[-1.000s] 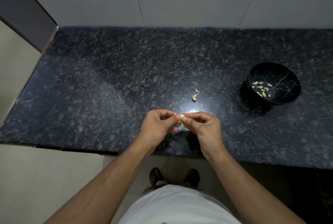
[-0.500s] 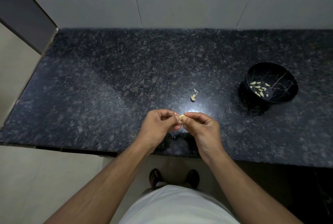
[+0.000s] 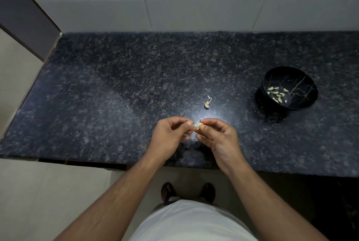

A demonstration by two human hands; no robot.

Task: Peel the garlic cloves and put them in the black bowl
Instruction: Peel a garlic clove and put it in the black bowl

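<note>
Near the front edge of the dark speckled stone surface [image 3: 116,93], the right hand [image 3: 217,136] and left hand [image 3: 169,134] pinch one small pale garlic clove [image 3: 198,125] between fingertips, so the skin should be pulled gently, before the round black bowl [image 3: 303,104] at the right edge.

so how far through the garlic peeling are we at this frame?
Done: about a dozen peeled cloves lie in the black bowl. In hand: the left hand and right hand pinch one garlic clove between the fingertips, skin partly on. Left: finish it and drop it in; the counter shows only a garlic stem scrap.
</note>
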